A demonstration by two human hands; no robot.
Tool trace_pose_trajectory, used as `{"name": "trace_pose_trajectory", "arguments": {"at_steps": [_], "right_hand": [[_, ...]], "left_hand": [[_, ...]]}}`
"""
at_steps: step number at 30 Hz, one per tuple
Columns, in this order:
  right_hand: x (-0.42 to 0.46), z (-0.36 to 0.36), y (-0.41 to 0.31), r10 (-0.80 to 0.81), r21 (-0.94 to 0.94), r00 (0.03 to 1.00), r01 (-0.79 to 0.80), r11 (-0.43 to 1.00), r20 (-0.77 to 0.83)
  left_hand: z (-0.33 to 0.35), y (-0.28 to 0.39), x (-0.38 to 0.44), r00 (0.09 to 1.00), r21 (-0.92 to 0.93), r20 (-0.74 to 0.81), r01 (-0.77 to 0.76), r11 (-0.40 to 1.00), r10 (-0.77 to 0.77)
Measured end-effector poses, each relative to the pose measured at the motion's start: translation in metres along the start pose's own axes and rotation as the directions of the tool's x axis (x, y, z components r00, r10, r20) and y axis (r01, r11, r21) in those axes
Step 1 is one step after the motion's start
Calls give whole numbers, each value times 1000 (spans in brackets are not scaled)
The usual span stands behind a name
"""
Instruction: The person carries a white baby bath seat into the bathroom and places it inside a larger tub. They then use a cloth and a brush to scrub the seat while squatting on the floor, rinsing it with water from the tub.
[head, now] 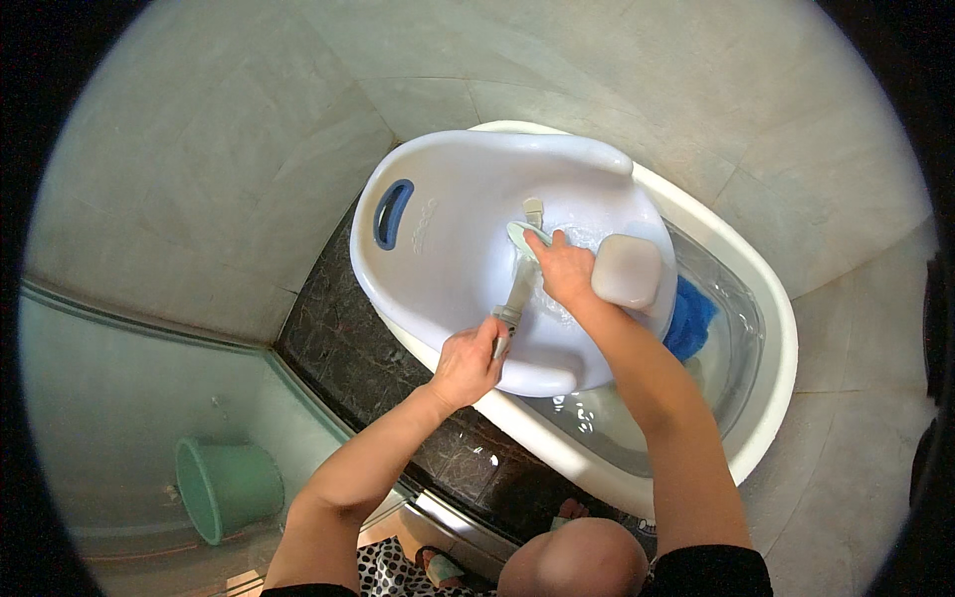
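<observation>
A pale lavender plastic baby bath seat [448,246] rests tilted across a white oval bathtub [776,358] that holds water. My left hand [470,358] grips the buckle end of a light grey webbing strap [524,287] and draws it taut over the seat. In my right hand [563,265] is a pale green oval scrubber, probably a brush [521,237], pressed at the strap's upper part. The strap's other short end [533,207] shows above it. Beside my right wrist rises the seat's rounded front post [627,271]. Wet suds or water glisten on the seat around the scrubber.
Blue cloth-like material [690,321] lies in the tub water at the right. Grey tiled walls [597,67] enclose the back. A glass panel [97,388] stands at left, with a green bucket [231,481] seen there. The dark floor [328,336] is wet; my knee [574,556] is near the tub.
</observation>
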State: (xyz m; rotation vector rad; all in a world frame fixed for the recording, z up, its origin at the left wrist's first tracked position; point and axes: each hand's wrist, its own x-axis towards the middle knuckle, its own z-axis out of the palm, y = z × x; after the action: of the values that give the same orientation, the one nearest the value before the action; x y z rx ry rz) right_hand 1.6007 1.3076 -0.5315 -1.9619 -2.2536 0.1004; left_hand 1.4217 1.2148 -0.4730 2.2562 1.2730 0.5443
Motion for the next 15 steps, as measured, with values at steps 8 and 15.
{"name": "trace_pose_trajectory", "arguments": {"at_steps": [8,15], "right_hand": [[-31,-28,-10,-23,528,999,1,849,34],[-46,1,-2,-30,158,968,-10,987,248]], "left_hand": [[3,15,4,962,276,-33,-252,928,271],[24,21,7,926,230,-229,-249,941,301]]}}
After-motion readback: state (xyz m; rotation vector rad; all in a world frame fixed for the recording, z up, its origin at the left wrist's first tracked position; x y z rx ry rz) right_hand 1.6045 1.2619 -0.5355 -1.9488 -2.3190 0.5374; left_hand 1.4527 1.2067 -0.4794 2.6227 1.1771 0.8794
